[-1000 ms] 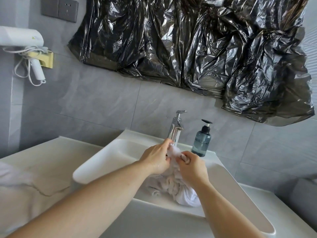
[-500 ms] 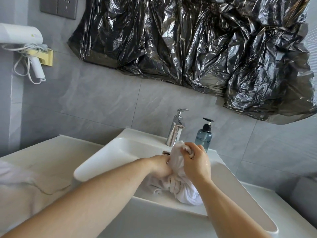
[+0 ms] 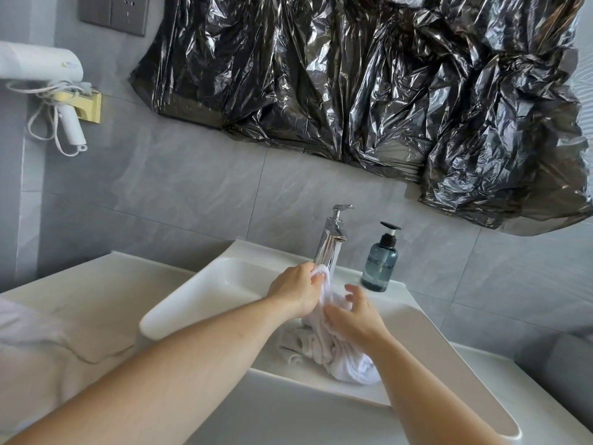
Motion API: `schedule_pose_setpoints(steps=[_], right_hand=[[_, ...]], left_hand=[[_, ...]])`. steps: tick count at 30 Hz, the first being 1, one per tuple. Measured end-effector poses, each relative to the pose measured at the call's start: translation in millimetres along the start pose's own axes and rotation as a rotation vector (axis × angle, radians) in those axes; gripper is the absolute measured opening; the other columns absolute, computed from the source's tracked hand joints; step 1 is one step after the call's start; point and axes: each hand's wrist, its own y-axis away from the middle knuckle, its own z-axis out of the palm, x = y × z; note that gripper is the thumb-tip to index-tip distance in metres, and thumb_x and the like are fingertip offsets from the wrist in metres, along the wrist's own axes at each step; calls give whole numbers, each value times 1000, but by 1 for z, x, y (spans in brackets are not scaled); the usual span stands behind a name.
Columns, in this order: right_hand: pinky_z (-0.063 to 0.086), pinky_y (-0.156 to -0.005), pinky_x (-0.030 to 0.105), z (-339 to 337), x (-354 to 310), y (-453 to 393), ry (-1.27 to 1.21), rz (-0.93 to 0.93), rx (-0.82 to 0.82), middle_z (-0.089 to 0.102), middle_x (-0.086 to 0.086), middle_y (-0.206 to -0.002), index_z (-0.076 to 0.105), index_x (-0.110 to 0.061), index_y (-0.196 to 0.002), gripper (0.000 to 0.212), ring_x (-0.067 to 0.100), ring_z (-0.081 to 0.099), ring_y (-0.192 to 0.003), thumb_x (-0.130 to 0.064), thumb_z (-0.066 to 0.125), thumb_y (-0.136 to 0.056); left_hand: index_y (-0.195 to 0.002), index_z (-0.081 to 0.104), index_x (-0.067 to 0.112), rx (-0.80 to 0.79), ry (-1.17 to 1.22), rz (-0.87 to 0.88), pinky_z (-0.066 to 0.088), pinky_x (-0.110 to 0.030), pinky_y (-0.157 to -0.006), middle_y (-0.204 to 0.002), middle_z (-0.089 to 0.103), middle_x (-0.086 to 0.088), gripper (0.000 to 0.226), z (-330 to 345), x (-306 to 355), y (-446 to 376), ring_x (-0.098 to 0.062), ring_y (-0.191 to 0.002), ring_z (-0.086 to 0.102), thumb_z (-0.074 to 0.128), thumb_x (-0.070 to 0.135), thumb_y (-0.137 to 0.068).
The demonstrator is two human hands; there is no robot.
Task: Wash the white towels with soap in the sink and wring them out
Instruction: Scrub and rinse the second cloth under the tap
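A bunched, wet white towel (image 3: 345,358) hangs into the white sink (image 3: 205,297) below the chrome tap (image 3: 330,242). Water runs from the spout. My left hand (image 3: 296,290) grips the towel's top end, lifted close under the spout. My right hand (image 3: 353,319) lies against the towel's middle, its fingers spread and loosely bent, thumb side touching the cloth. The towel's lower part rests on the basin floor. A blue-grey soap pump bottle (image 3: 380,261) stands on the sink's back ledge, right of the tap.
A pale counter (image 3: 80,303) runs left of the sink, with a white cloth (image 3: 19,322) at its left edge. A white hair dryer (image 3: 41,78) hangs on the grey tiled wall. Crumpled black plastic sheeting (image 3: 369,85) covers the wall above the tap.
My left hand has risen with the towel's top end to the spout. My right hand has let go of the upper end, dropped lower and opened its fingers against the towel.
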Motion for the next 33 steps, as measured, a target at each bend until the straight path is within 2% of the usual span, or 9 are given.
schedule_pose_setpoints(steps=[6,9,11,17,23,25,28,31,33], right_hand=[[47,-93,39,0,12,-12,193,270,-141,66,11,-127,63,-17,-129,82,31,61,-111,-78,44,-77],[43,-65,29,0,12,-15,150,193,-61,64,1,-83,64,-18,-78,32,19,54,-72,-47,56,-90],[34,-54,29,1,10,-16,139,71,30,48,-3,-66,47,-20,-63,29,16,39,-61,-24,54,-90],[38,-54,28,-7,7,-15,-179,-143,335,57,-3,-70,58,-15,-80,24,15,49,-63,-25,53,-102],[41,-61,26,-12,-2,-11,-329,-222,482,65,-5,-80,63,-23,-106,15,17,58,-74,-33,52,-105],[45,-72,30,-11,0,-12,-344,-203,465,66,-7,-93,58,-24,-121,20,17,60,-87,-30,55,-102],[54,-90,36,-8,3,-10,-347,-176,312,63,-7,-125,41,-28,-146,58,13,63,-107,-14,59,-93],[50,-73,20,-3,2,-7,-276,-215,150,55,-8,-137,28,-26,-153,68,8,62,-108,-5,53,-93],[50,-75,20,1,1,-9,-241,-234,125,55,-7,-140,25,-28,-154,67,14,63,-112,-8,52,-96]], left_hand=[[-97,47,21,122,59,-42,46,-40,-85,-116,67,-10,27,-2,0,-4,-36,-107,61,38,44,-108],[-99,46,20,149,132,-48,48,-42,-89,-117,66,-11,26,-2,1,-5,-37,-109,61,41,45,-108],[-99,44,20,123,176,-35,49,-44,-92,-116,65,-10,25,0,-1,-5,-37,-107,59,42,43,-107],[-99,44,20,131,75,-38,42,-40,-77,-98,60,-2,23,-4,-1,-3,-34,-92,54,38,43,-104],[-101,41,18,286,-56,-30,37,-38,-73,-112,69,-7,22,-11,0,-4,-37,-105,63,37,39,-106],[-109,42,17,301,-56,-108,37,-36,-76,-125,67,-7,21,-12,-5,-7,-35,-113,63,38,38,-108],[-125,42,12,212,-131,-203,40,-38,-79,-138,58,-9,28,-9,-14,-8,-34,-120,62,45,32,-107],[-133,37,12,103,-240,-253,41,-41,-89,-139,46,-10,46,-5,-18,-7,-33,-124,56,61,28,-97],[-132,39,16,40,-168,-205,43,-40,-94,-136,44,-6,55,-5,-21,-7,-31,-123,53,67,35,-89]])
